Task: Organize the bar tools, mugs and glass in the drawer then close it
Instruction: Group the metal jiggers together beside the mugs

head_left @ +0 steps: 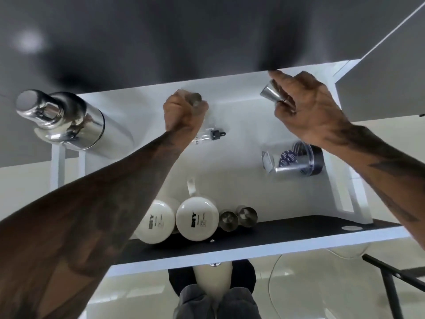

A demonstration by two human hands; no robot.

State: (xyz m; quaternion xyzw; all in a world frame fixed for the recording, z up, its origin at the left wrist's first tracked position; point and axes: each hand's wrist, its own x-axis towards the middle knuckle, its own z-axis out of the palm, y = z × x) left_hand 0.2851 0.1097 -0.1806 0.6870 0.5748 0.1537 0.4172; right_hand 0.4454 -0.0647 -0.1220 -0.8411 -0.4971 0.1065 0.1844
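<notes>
His right hand [308, 107] pinches a steel jigger [271, 93] above the drawer's [230, 157] far right; the left hand [184, 111] fists a blurred metal piece [194, 99]. Jigger looks light, rigid, slick: grip its waist.

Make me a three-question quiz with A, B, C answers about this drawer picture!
1. Where do the two white mugs sit in the drawer?
A. near front edge
B. far back corner
C. on the counter

2. How many small steel cups stand beside the mugs?
A. one
B. two
C. four

3. What is the right hand doing?
A. resting empty
B. holding a mug
C. holding a steel jigger

Answers: 1 A, the mugs stand by the drawer's dark front panel. 2 B, two steel cups stand right of the mugs. 3 C, its fingers pinch the jigger.
</notes>
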